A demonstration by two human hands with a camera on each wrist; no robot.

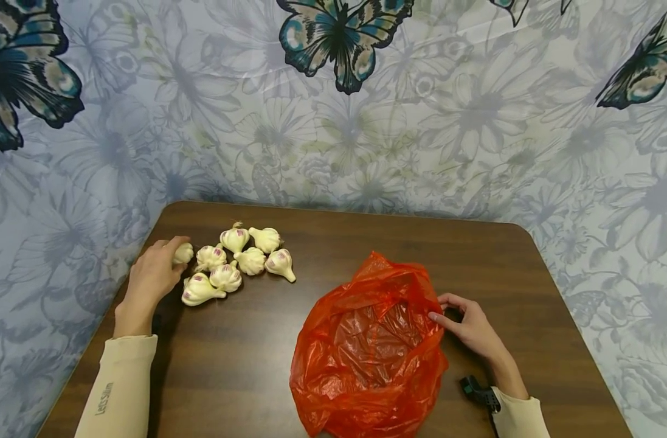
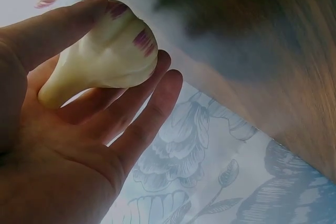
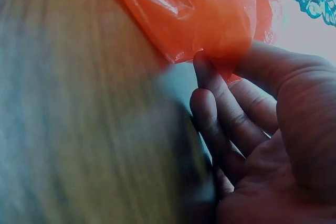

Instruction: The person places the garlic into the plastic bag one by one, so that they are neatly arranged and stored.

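Note:
At the table's left side my left hand (image 1: pixel 154 271) holds a garlic bulb (image 1: pixel 183 253) between thumb and fingers. In the left wrist view that garlic bulb (image 2: pixel 113 51) is pale with purple streaks, its stem toward the palm. Several more garlic bulbs (image 1: pixel 225 277) lie grouped just right of this hand. A red plastic bag (image 1: pixel 311 371) stands with its wide mouth facing up, and I see nothing inside but its crumpled lining. My right hand (image 1: pixel 470 325) pinches the bag's right rim; in the right wrist view the thumb is partly behind the red film (image 3: pixel 194 19).
The brown wooden table (image 1: pixel 229 365) has rounded far corners. Behind it hangs a flowered cloth (image 1: pixel 322 140) with butterflies. A small black device (image 1: pixel 480 392) is at the right wrist, with a cable running down from it.

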